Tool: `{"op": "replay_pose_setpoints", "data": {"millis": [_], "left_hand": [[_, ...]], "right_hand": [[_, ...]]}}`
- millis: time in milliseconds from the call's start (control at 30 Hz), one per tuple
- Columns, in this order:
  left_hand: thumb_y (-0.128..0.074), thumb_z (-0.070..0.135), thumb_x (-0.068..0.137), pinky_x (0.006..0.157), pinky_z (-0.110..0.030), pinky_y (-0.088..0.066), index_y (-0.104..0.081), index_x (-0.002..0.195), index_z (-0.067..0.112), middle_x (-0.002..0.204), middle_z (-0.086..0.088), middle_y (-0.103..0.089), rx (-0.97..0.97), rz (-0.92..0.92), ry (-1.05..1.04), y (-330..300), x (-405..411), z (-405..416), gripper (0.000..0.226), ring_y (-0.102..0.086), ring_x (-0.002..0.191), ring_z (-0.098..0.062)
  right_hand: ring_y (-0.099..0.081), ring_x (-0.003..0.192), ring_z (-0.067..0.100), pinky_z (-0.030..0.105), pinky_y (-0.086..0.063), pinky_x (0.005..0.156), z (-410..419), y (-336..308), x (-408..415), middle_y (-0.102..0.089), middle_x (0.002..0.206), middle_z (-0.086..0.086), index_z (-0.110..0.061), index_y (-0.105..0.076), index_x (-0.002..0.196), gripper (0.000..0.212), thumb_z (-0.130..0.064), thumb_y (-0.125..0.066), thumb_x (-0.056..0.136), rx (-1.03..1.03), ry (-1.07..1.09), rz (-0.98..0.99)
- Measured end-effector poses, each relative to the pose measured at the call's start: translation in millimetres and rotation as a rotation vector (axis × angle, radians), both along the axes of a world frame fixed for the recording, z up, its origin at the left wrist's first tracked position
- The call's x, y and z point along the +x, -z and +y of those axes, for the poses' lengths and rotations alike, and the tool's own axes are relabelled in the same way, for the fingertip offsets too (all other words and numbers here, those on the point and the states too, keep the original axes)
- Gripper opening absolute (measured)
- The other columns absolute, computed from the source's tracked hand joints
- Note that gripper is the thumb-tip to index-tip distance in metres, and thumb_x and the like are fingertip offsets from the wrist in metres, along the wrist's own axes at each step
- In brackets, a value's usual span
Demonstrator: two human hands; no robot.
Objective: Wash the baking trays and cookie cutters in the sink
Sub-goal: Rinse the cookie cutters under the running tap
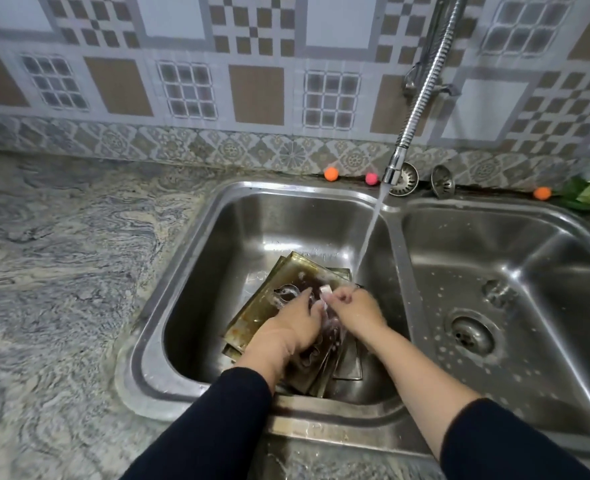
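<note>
The person is leaning over the left basin of a double sink [189,278], with both dark sleeves reaching in from six o'clock. The left hand [288,329] is resting on the stacked baking trays [252,317] with its fingers curled around something wet, though what it grips is blurred. The right hand [350,306] is pinching a small white piece [325,289], perhaps soap or a scrub pad; which one cannot be told. At eleven o'clock from the left hand, a metal cookie cutter [286,292] is lying on the top tray. The trays are looking thin, stiff and light, greasy brown and slick with suds, so they would likely be slipping in wet fingers; taking them by the raised rim at the long edge seems safest. The cutter is probably bending easily, so its outer band is the place to hold. Farther off, at one o'clock, the tap [395,168] is running water [369,233] into the basin just beside the trays
</note>
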State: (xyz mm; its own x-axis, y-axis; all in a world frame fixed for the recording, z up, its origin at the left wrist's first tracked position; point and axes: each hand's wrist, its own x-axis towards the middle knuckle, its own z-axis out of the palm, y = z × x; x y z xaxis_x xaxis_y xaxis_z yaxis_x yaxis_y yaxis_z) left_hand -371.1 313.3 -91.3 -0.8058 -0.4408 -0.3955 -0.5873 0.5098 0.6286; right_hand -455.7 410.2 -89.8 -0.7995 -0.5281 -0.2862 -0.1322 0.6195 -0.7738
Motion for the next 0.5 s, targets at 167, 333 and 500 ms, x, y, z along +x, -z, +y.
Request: {"op": "replay_pose_setpoints", "data": {"millis": [167,333,500], "left_hand": [[-0.024,0.042,0.101,0.079,-0.031,-0.052,-0.052,0.118,0.022,0.108,-0.005,-0.063,0.577,0.154,-0.198,-15,-30,30,0.038,-0.062,0.090,-0.022],[-0.039,0.036,0.093,0.053,-0.025,-0.046,-0.061,0.084,0.018,0.076,-0.006,-0.060,0.812,0.157,-0.349,-22,-49,36,0.029,-0.057,0.066,-0.018],[-0.036,0.018,0.097,0.050,-0.026,-0.047,-0.062,0.089,0.014,0.077,-0.009,-0.061,0.984,0.308,-0.484,-30,-45,31,0.028,-0.058,0.067,-0.019]], "right_hand": [[-0.062,0.073,0.019,0.035,-0.050,0.074,29,-9,0,-0.071,0.081,0.004,-0.023,-0.069,0.082,0.025,-0.031,-0.050,0.097,-0.159,0.089,-0.109],[-0.067,0.085,0.025,0.041,-0.052,0.084,45,-13,0,-0.072,0.085,0.002,-0.027,-0.071,0.075,0.019,-0.017,-0.062,0.088,-0.071,-0.028,0.060],[-0.064,0.070,0.016,0.030,-0.053,0.075,43,-30,-4,-0.069,0.084,0.002,-0.026,-0.068,0.084,0.017,-0.012,-0.061,0.089,-0.289,0.134,-0.206]]}}
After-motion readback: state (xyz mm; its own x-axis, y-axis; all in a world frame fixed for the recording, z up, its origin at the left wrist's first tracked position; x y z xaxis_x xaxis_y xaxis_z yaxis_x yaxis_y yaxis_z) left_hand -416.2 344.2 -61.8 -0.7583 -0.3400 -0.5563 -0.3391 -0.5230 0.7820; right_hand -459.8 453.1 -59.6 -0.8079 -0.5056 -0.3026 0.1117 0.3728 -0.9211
